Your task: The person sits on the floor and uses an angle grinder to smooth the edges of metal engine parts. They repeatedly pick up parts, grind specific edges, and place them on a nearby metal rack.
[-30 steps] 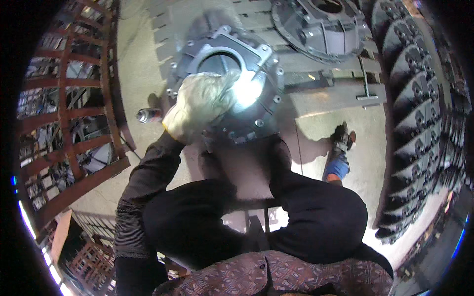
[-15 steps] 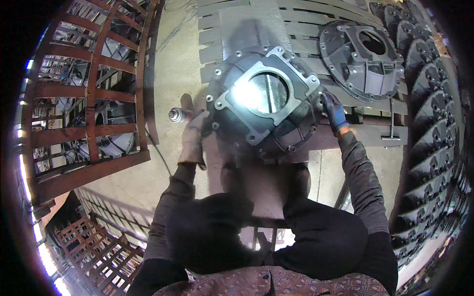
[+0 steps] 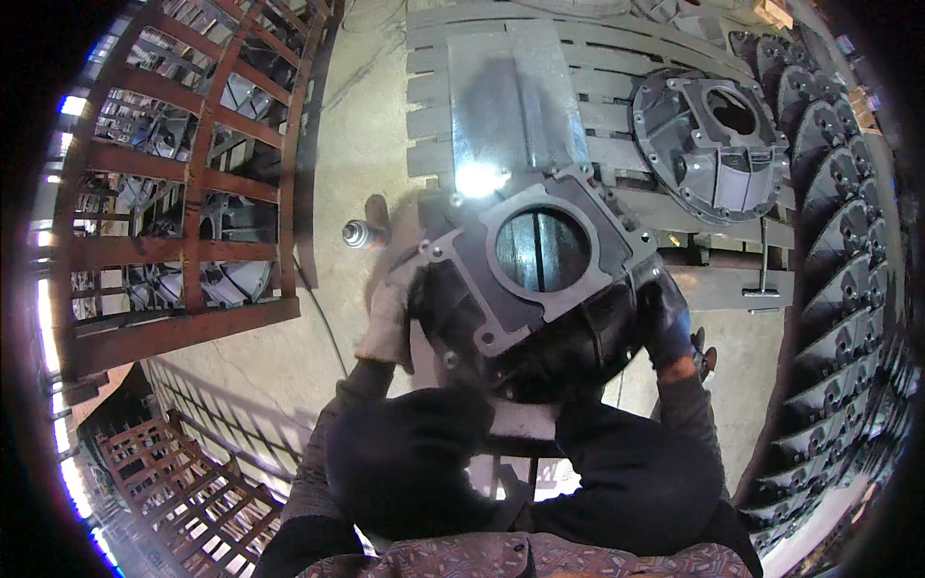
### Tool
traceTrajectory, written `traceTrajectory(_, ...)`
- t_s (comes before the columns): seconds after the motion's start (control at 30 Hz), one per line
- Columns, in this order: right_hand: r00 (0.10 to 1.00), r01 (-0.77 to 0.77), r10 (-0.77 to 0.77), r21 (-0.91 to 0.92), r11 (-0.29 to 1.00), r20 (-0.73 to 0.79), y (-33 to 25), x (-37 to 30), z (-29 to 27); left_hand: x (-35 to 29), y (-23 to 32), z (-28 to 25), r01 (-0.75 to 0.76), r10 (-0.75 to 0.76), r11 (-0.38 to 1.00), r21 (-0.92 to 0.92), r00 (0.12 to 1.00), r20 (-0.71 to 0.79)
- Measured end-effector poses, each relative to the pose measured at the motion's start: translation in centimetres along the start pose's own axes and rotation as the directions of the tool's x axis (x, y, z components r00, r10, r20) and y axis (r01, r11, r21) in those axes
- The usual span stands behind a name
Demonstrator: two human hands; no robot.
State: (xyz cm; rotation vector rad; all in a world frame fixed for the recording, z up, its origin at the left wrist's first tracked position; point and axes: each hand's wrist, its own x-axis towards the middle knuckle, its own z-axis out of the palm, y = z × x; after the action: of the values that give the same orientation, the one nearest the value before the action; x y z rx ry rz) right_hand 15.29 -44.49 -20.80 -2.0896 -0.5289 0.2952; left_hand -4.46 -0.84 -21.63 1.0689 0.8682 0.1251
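Note:
A dark cast-metal housing [image 3: 568,352], with a machined flange and a large round opening, is tilted toward me above my knees. My left hand [image 3: 390,308], in a pale glove, is closed on its left side. My right hand [image 3: 667,318], in a dark and blue glove, grips its right side; its fingers are partly hidden by the rim. Through the opening a shiny surface shows. Beyond the housing lies a grey metal plate [image 3: 482,106] on grey slats. A small can-like cylinder [image 3: 358,234] stands on the floor left of my left hand.
A similar housing [image 3: 689,169] rests on the slats at the far right, with a T-shaped metal tool [image 3: 764,258] nearer me. Many castings [image 3: 819,356] are lined up along the right. A brown barred crate [image 3: 193,249] stands left; another crate [image 3: 183,472] is lower left.
The housing has come toward me and tipped, uncovering more of the plate behind it. Both hands have moved nearer with it, and my left hand now holds its side. The view has shifted slightly.

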Motion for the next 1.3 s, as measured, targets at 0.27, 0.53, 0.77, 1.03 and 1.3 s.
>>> traceTrajectory(0.27, 0.993, -0.054, 0.074, 0.190, 0.980, -0.097, -9.4, -1.8, -6.8, 0.7, 0.5, -6.7, -0.331, 0.257, 0.858, 0.393, 0.939, 0.230)
traceTrajectory(0.53, 0.955, 0.218, -0.214, -0.007, 0.976, -0.205, -9.7, 5.0, -6.6, -4.2, 11.1, -0.7, -0.480, 0.327, 0.533, 0.696, 0.876, 0.354)
traceTrajectory(0.77, 0.937, 0.173, -0.181, -0.052, 0.984, -0.298, -6.7, 11.9, -4.3, -6.0, 16.7, 5.6, -0.577, 0.718, -0.280, 0.767, 0.405, 0.567)
traceTrajectory(1.03, 0.934, 0.237, -0.135, 0.287, 0.928, -0.332, -5.2, 16.5, -0.9, -0.3, 14.4, 6.4, -0.331, 0.480, 0.615, 0.715, 0.877, -0.007)
traceTrajectory(1.3, 0.948, -0.318, 0.318, 0.057, 0.946, -0.004, -2.2, 10.6, 0.5, 2.0, 8.5, 2.6, -0.036, 0.007, 0.810, 0.585, 0.999, 0.052)
